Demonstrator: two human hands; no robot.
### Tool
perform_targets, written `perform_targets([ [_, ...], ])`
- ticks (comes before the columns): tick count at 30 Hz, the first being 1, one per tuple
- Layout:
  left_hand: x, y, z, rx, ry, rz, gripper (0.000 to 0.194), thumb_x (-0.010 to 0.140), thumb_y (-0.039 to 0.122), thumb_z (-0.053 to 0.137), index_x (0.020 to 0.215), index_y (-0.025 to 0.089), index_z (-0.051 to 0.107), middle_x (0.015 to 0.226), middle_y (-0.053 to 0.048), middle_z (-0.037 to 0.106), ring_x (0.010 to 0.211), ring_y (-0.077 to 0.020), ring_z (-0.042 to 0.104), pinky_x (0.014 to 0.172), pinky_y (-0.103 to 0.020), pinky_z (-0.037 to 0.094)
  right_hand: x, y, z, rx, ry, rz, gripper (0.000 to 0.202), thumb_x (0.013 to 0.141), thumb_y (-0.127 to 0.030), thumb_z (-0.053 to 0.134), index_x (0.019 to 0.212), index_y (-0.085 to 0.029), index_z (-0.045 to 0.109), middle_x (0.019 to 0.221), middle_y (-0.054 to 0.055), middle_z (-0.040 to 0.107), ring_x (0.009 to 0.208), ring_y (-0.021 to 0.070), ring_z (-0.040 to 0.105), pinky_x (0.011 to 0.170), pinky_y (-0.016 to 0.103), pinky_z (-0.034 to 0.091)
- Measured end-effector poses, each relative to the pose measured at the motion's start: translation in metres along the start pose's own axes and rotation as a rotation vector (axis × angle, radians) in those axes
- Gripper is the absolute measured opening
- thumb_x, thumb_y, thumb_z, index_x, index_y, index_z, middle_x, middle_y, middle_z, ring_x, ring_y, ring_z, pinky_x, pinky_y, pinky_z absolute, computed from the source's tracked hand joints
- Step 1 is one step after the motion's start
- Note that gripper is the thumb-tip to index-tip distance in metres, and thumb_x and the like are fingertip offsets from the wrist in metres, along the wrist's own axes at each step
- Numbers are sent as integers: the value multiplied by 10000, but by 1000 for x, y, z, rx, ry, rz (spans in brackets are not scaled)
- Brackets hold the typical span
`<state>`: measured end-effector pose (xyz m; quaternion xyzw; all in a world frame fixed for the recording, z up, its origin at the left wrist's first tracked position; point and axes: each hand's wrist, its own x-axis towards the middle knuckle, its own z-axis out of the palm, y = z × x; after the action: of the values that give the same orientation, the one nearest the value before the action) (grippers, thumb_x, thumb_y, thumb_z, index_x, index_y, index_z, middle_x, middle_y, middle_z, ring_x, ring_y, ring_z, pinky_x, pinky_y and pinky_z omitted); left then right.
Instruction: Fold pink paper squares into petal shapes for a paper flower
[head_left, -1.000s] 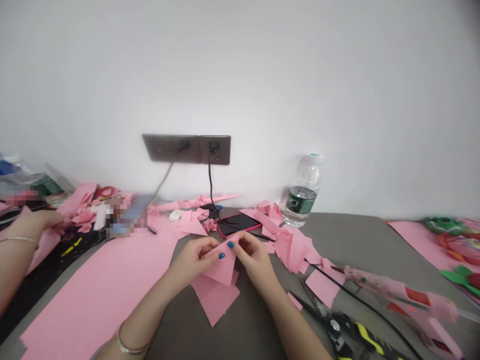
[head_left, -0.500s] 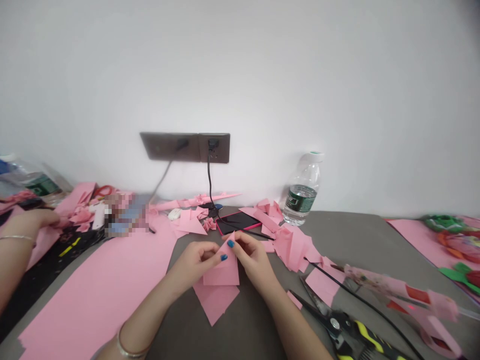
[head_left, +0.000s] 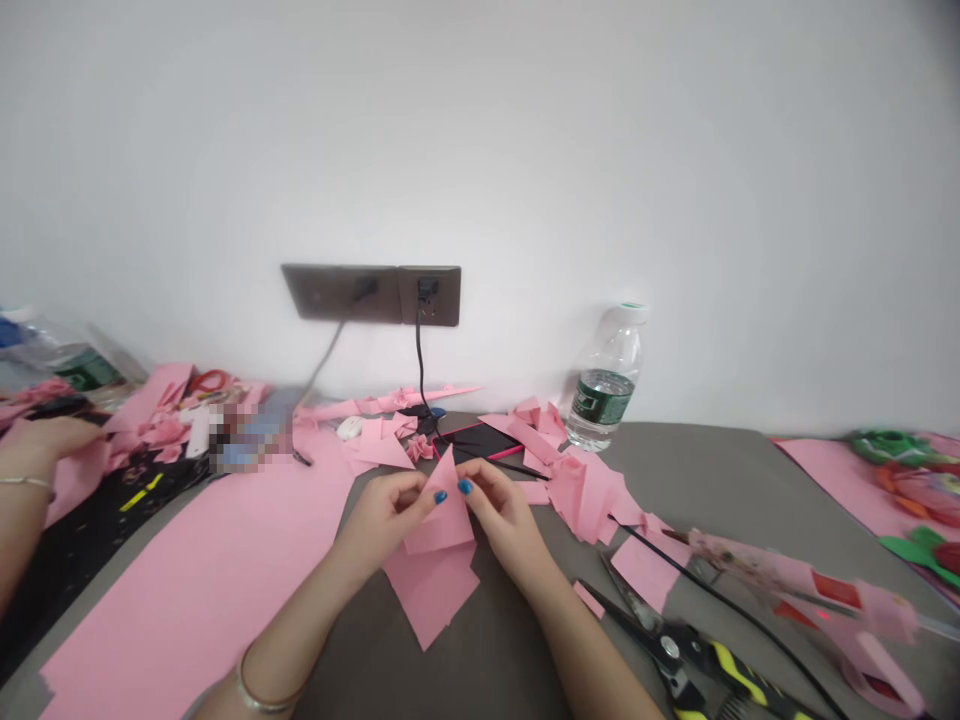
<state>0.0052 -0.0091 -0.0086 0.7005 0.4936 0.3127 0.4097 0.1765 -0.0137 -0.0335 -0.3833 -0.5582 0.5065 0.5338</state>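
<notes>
A small piece of folded pink paper, its pointed tip upward, is between my hands over the grey table. My left hand pinches its left side, the blue-nailed thumb across the front. At its right edge, my right hand has thumb and fingers closed on the paper close to the tip. Beneath it a few pink paper squares lie on the table, their corner toward me. Just behind my hands is a dark phone with a pink rim, partly covered by paper and a cable.
Large pink sheets spread at left. A co-worker's hand holds pink paper at the far left. Right of me lie pink scraps, black-and-yellow pliers-like cutters and a corded pink glue gun. A water bottle stands by the wall.
The paper in my hands has tilted and its tip has shifted left and up. My right fingers have slid lower along its edge. The co-worker's hand has moved slightly left.
</notes>
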Motion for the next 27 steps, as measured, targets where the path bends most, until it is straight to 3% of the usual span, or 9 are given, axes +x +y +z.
perform_targets([
  [5, 0, -2, -1, -16, 70, 21, 427, 874, 486, 512, 603, 191, 362, 596, 54, 281, 554, -98, 289, 510, -223, 217, 0, 3, 1, -27, -44, 12, 332, 836, -476, 636, 706, -203, 500, 642, -41, 413, 584, 120, 370, 542, 239, 308],
  [12, -1, -8, 1, -196, 11, -75, 482, 908, 577, 424, 648, 176, 489, 588, 2, 516, 536, -153, 530, 516, -255, 406, 2, 1, -1, 84, 56, 33, 369, 817, -536, 629, 718, -205, 500, 648, -36, 435, 579, 122, 376, 543, 239, 309],
  [22, 0, 0, -1, -132, -37, -33, 333, 863, 415, 555, 647, 169, 494, 559, 31, 510, 516, -115, 495, 511, -211, 379, 1, 1, -2, 32, 10, 42, 313, 839, -479, 622, 768, -175, 600, 707, -6, 531, 632, 132, 442, 586, 244, 352],
  [27, -2, 1, 0, -149, -47, -32, 321, 847, 395, 574, 633, 166, 499, 557, 37, 491, 517, -110, 491, 502, -198, 380, 1, 0, -3, 15, -17, 21, 290, 830, -442, 638, 732, -179, 565, 684, -21, 499, 627, 127, 426, 582, 237, 339],
])
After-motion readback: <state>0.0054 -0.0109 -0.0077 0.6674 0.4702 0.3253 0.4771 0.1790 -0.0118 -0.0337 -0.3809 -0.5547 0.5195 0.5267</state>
